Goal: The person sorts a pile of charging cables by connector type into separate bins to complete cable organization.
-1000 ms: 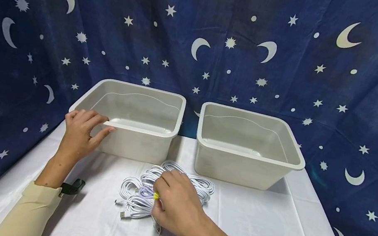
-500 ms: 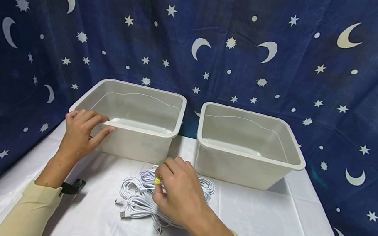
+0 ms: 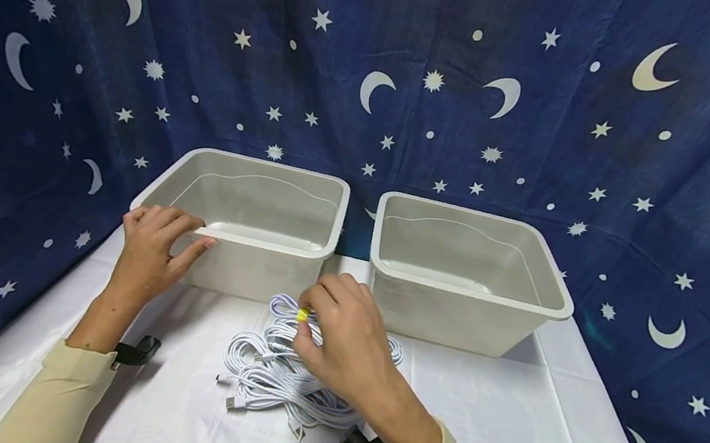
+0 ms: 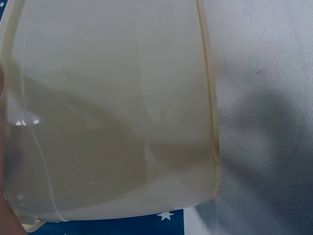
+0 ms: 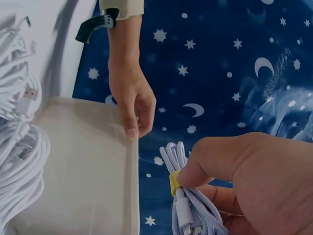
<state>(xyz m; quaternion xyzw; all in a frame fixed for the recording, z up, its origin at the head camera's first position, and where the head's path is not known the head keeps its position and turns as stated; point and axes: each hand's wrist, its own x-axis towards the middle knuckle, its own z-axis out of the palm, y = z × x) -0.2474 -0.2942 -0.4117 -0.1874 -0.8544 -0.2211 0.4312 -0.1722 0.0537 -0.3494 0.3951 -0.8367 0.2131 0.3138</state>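
My left hand [image 3: 150, 253] grips the front rim of the left plastic bin [image 3: 254, 267], thumb outside and fingers over the edge. In the left wrist view the wall of that bin [image 4: 107, 122] fills most of the picture. Between thumb and fingers, my right hand [image 3: 345, 335] pinches a coiled pale lavender USB cable [image 5: 200, 208]. A yellow tie [image 5: 174, 182] binds this coil, and its plugs show below the tie. The held coil is above a heap of white cables [image 3: 276, 386], partly hidden by the right hand.
A second bin [image 3: 445, 317] of the same pale grey stands to the right, with a narrow gap between the two. Both rest on a white tablecloth [image 3: 502, 437]. Behind and around hangs a dark blue curtain [image 3: 443, 47] with moons and stars.
My right hand has lifted the lavender cable off the heap and moved it away from me, up toward the bins. The left hand stays at the bin rim.
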